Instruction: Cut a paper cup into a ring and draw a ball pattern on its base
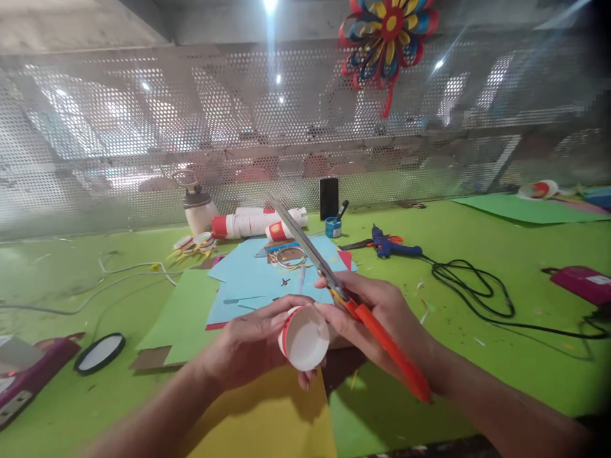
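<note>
My left hand (248,337) is wrapped round a white paper cup (308,343) with a red band at its rim, its open end turned toward me. In my right hand (377,318) is a pair of scissors (382,337) with orange handles, the long blades pointing up and away to the left. The right fingertips also touch the cup's rim. Below the cup lies a yellow sheet (267,420), and light blue sheets (243,292) are spread behind it.
A blue glue gun (394,247) with a coiled black cable (477,286) lies to the right. Stacked paper cups (252,224), a small blue jar (333,227) and a dark phone (329,198) stand at the back. Purple power strips (580,283) lie at the sides. A paper flower (391,25) hangs above.
</note>
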`<state>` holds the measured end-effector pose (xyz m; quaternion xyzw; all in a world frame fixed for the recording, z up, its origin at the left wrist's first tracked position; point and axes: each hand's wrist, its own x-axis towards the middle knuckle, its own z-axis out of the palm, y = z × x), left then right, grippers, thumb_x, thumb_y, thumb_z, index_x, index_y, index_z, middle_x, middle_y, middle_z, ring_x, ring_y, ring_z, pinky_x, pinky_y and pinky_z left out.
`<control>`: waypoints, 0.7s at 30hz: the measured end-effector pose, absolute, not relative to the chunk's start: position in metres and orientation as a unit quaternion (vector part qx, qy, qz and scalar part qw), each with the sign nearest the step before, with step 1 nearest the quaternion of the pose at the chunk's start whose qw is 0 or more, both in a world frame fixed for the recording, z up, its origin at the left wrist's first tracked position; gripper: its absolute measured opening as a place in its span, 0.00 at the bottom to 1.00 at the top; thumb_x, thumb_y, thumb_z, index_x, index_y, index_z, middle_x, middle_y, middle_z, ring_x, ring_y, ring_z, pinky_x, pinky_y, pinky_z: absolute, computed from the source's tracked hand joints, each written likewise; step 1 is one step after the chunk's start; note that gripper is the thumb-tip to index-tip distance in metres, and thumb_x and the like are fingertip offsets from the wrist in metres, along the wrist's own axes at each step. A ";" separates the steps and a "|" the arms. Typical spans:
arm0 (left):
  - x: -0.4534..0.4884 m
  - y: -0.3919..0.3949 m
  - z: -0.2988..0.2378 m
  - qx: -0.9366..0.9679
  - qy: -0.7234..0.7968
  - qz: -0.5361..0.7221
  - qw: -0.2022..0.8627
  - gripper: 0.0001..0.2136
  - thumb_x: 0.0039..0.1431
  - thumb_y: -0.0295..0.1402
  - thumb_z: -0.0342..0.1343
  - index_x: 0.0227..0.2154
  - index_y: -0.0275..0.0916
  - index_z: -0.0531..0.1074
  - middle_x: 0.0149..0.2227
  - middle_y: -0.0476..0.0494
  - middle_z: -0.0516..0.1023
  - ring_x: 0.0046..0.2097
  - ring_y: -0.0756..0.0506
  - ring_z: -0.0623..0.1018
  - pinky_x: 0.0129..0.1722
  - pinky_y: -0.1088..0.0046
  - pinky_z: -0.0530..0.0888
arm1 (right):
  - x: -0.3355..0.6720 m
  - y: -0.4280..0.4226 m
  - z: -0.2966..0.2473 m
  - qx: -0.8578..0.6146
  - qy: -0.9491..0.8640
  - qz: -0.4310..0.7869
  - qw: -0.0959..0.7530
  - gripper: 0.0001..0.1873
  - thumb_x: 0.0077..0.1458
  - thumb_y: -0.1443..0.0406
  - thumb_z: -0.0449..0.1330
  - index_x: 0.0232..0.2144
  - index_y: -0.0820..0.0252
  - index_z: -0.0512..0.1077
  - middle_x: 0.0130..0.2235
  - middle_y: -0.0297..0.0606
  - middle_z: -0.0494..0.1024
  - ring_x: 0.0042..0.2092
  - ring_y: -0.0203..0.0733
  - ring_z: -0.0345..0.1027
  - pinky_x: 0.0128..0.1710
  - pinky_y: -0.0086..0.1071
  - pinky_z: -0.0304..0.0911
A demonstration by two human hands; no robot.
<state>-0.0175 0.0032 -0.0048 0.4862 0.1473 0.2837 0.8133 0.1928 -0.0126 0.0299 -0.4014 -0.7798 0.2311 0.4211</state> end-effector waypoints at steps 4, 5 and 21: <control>-0.014 0.001 -0.006 0.482 0.148 0.269 0.821 0.18 0.58 0.42 0.55 0.48 0.38 0.68 0.35 0.36 0.79 0.34 0.41 0.80 0.33 0.64 0.74 | 0.190 -0.011 0.030 -0.392 -0.776 0.262 0.419 0.08 0.55 0.62 0.59 0.36 0.61 0.71 0.22 0.27 0.63 0.22 0.31 0.54 0.23 0.26 0.57; -0.014 0.000 -0.006 0.482 0.151 0.271 0.820 0.18 0.58 0.42 0.55 0.48 0.38 0.68 0.35 0.37 0.78 0.34 0.41 0.80 0.33 0.64 0.74 | 0.189 -0.011 0.030 -0.394 -0.774 0.269 0.417 0.09 0.55 0.62 0.59 0.37 0.61 0.71 0.22 0.27 0.64 0.22 0.31 0.54 0.23 0.26 0.57; -0.018 0.002 -0.006 0.544 0.201 0.330 0.745 0.15 0.58 0.34 0.59 0.50 0.46 0.72 0.42 0.43 0.74 0.41 0.45 0.76 0.40 0.70 0.72 | 0.189 -0.009 0.014 -0.420 -0.764 0.235 0.430 0.16 0.56 0.59 0.60 0.44 0.64 0.72 0.28 0.33 0.73 0.26 0.34 0.63 0.28 0.27 0.63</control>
